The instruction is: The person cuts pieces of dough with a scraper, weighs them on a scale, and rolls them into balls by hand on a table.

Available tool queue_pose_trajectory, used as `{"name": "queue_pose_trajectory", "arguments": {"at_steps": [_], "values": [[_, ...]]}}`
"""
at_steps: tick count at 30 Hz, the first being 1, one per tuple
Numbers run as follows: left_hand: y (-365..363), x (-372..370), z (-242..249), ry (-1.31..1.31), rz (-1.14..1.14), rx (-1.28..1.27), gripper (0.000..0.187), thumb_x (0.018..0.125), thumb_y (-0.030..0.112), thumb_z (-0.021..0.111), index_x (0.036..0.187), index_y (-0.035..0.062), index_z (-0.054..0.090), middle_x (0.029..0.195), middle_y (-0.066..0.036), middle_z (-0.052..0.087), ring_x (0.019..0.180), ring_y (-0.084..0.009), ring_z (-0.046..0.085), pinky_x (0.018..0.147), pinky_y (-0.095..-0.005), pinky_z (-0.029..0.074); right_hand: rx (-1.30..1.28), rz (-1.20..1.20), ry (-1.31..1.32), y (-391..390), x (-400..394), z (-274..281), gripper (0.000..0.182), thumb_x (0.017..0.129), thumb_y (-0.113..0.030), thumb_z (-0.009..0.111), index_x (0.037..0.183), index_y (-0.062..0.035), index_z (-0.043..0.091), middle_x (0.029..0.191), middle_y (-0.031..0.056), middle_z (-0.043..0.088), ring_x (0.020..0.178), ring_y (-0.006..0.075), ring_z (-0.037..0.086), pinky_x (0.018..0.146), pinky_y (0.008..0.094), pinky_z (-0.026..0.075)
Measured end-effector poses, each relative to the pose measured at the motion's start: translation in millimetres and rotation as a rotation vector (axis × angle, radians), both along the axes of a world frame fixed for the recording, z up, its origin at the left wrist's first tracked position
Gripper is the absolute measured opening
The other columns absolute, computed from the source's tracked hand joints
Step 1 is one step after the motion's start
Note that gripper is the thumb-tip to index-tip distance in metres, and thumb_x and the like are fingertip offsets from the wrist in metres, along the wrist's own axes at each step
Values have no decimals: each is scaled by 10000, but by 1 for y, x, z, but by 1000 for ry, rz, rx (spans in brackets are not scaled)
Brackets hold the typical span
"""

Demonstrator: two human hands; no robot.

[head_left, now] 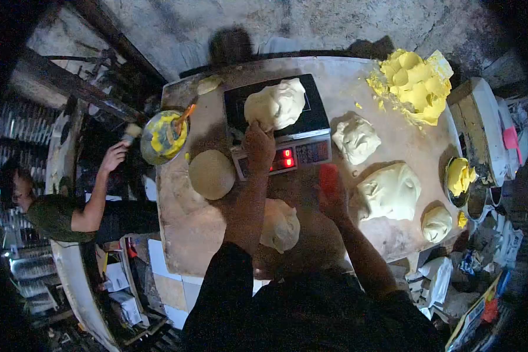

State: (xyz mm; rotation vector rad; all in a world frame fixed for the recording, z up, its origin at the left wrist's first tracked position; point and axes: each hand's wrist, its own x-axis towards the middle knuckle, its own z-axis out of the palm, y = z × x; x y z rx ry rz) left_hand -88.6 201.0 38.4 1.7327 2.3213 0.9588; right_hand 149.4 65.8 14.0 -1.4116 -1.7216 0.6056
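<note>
My left hand (258, 144) reaches forward and touches the lower edge of a pale dough lump (276, 104) lying on the black digital scale (311, 149), whose red digits glow. My right hand (332, 196) is lower on the table and grips a red scraper (328, 176). Another dough lump (281, 226) lies on the table between my forearms. A smooth round tan dough ball (211, 174) sits left of the scale.
Three more dough pieces (355, 138), (390, 190), (437, 224) lie on the right of the floury table (185, 223). Yellow butter (416, 82) is heaped at the far right; a bowl (161, 138) stands at the left edge. Another person (70, 211) is at the left.
</note>
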Motion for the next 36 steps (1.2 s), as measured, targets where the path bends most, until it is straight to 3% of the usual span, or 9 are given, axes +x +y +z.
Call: {"name": "queue_pose_trajectory", "arguments": {"at_steps": [7, 11, 14, 18, 20, 23, 27, 29, 36], "values": [[-28, -46, 76, -315, -147, 63, 250, 915, 206, 592, 1050, -2, 624, 953, -208, 650, 892, -392, 635, 783, -471, 495, 299, -119, 491, 160, -118, 75, 416, 815, -214, 739, 1124, 4, 566, 771, 155, 622, 656, 271, 625, 583, 345, 496], [-45, -61, 119, -415, -83, 124, 228, 912, 175, 583, 1060, 4, 615, 961, -187, 632, 893, -338, 635, 772, -442, 495, -330, 205, 148, 120, -155, 69, 524, 885, -304, 642, 1295, -35, 455, 917, 181, 657, 801, 274, 653, 667, 388, 499], [-74, -57, 196, -418, -223, 324, 300, 902, 209, 598, 1128, 12, 607, 985, -153, 608, 988, -313, 597, 827, -451, 472, -282, 569, -183, 63, -123, 27, 564, 937, -311, 566, 1402, -58, 370, 1125, 183, 632, 1011, 250, 623, 804, 388, 481], [-113, 0, 226, -112, -437, 477, 613, 866, 340, 642, 1369, 33, 472, 1060, -150, 571, 1190, -338, 453, 1001, -516, 341, -219, 5, 73, 0, 12, -56, 650, 866, -228, 683, 1408, -27, 384, 1276, 136, 557, 1162, 227, 534, 962, 369, 426], [-117, 68, 193, -190, -485, 457, 740, 876, 375, 622, 1474, 55, 327, 1290, -262, 458, 1285, -348, 355, 1059, -527, 307, -113, -300, 229, -25, 100, -81, 700, 831, -186, 741, 1411, -12, 391, 1352, 112, 520, 1237, 216, 490, 1041, 360, 398], [-124, 203, 64, -12, -454, 284, 671, 958, 431, 491, 1492, 81, 283, 1537, -313, 30, 1420, -366, 187, 1053, -497, 368, 161, -454, 577, -63, 199, -34, 566, 814, -68, 754, 1298, -19, 466, 980, 10, 580, 769, 127, 570, 675, 294, 496], [-211, 319, -166, 504, -486, 464, 784, 906, 545, 486, 1508, 110, 233, 1525, -262, 206, 1372, -452, 247, 1131, -597, 150, 124, -864, 315, -151, 337, 5, 661, 835, -112, 749, 1379, -4, 389, 1080, 104, 620, 930, 219, 585, 852, 353, 493], [-246, 342, -204, 179, -651, 272, 653, 956, 407, 473, 1473, 56, 288, 1514, -268, 236, 1381, -445, 248, 1081, -588, 263, 211, -780, 675, -199, 371, 31, 594, 832, -81, 746, 1325, -37, 418, 1020, 105, 620, 845, 196, 587, 742, 344, 531], [-232, 358, -221, -360, -571, -33, 515, 805, 322, 673, 1223, 48, 552, 1163, -219, 567, 1110, -408, 524, 950, -490, 420, 136, -888, 500, -254, 333, 22, 452, 825, -35, 717, 1218, -8, 495, 999, 71, 628, 801, 161, 595, 733, 326, 530]]}}
